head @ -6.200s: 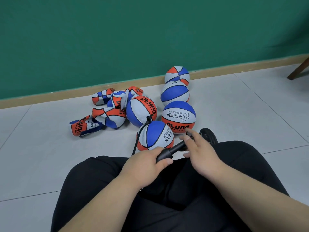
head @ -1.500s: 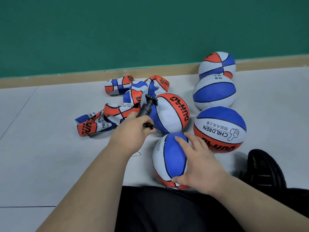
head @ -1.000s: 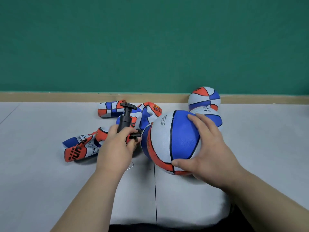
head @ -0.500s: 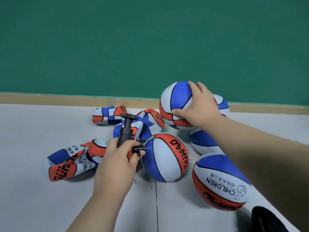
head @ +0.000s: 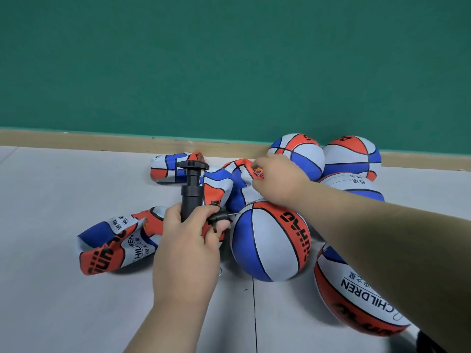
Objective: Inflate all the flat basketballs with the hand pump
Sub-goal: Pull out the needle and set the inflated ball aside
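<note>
The left hand (head: 188, 240) has its fingers clamped round the black hand pump (head: 191, 192), which stands upright above the grey floor (head: 58, 301). The pump's thin needle (head: 233, 214) points right, almost touching an inflated ball (head: 270, 243) just beside it. The right hand (head: 279, 180) reaches over this ball, and its curled fingers pinch the crumpled flat basketball (head: 237, 186) behind it. A second flat ball (head: 112, 245) lies near left, partly hidden by the left hand, and a third flat ball (head: 168, 168) lies farther away. Two round balls (head: 298, 151) rest against the green wall (head: 229, 59). The right forearm covers part of the nearest right ball (head: 356, 301).
</note>
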